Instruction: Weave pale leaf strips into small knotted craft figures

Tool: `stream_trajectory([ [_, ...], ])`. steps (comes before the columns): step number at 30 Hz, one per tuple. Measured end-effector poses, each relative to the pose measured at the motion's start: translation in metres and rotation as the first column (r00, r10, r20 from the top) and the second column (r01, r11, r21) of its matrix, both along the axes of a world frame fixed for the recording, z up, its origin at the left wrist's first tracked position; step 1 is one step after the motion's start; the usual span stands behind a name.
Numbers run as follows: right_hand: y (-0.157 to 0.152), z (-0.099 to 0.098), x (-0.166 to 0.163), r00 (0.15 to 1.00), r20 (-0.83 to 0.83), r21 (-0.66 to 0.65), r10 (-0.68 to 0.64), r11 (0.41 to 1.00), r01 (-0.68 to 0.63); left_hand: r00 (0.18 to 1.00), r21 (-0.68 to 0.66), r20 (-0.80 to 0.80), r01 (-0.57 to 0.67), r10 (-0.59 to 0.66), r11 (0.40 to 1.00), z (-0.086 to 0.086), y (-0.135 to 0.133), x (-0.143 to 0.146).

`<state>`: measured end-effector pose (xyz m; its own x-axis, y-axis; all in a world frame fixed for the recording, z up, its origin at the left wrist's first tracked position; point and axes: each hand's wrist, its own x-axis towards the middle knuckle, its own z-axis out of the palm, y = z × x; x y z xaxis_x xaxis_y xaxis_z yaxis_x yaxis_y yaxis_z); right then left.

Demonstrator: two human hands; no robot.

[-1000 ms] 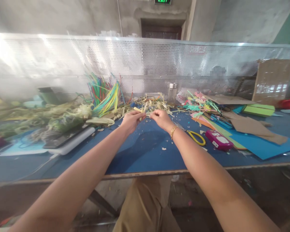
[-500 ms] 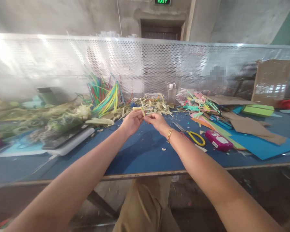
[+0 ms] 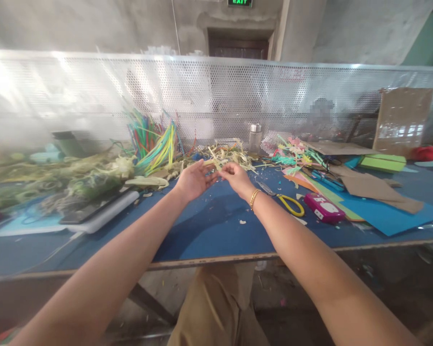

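A thin pale-yellow strip (image 3: pixel 210 164), perhaps husk or paper, spans the gap between my hands above the blue table. My left hand (image 3: pixel 195 180) has its thumb and index finger at the strip's left part, while its other fingers stretch toward the right. My right hand (image 3: pixel 237 179), with a gold bracelet at the wrist, pinches the strip's near end between thumb and fingertips. Behind both hands lies a heap of similar pale scraps (image 3: pixel 234 153); the strip blends into it, so its far end is hard to make out.
Yellow-handled scissors (image 3: pixel 291 205) and a purple box (image 3: pixel 324 208) lie right of my right arm. Farther right are coloured sheets (image 3: pixel 393 216) and cardboard. Colourful stems (image 3: pixel 153 144), a glass bottle (image 3: pixel 255 138) and a perforated metal screen (image 3: pixel 231 91) stand behind. A tablet (image 3: pixel 97 210) lies left.
My left hand has shifted slightly left and its fingers have spread more. The right fingers have curled inward a little, and the strip has changed angle between the hands.
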<state>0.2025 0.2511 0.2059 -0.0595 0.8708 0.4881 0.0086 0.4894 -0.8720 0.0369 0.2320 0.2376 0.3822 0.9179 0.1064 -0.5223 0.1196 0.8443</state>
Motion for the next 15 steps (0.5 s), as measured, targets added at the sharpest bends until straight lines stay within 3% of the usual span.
stream_trajectory([
  [3, -0.003, 0.008, 0.005, 0.999, 0.028, -0.011, 0.026, 1.0, -0.026, 0.99, -0.034, -0.07, -0.123, 0.12, 0.992, 0.004, 0.006, -0.008],
  [6, -0.007, 0.013, 0.012, 0.984, 0.157, -0.016, 0.081, 0.997, -0.079, 0.959, 0.001, -0.219, -0.185, 0.181, 0.983, 0.005, 0.009, -0.012],
  [10, -0.01, 0.015, 0.019, 0.916, 0.31, -0.124, 0.253, 0.966, -0.225, 0.908, 0.054, -0.413, -0.055, 0.073, 0.997, 0.003, 0.01, -0.015],
  [15, -0.011, 0.016, 0.019, 0.95, 0.188, -0.235, 0.251, 0.95, -0.204, 0.879, 0.036, -0.476, 0.036, -0.015, 0.999, -0.004, 0.008, -0.014],
])
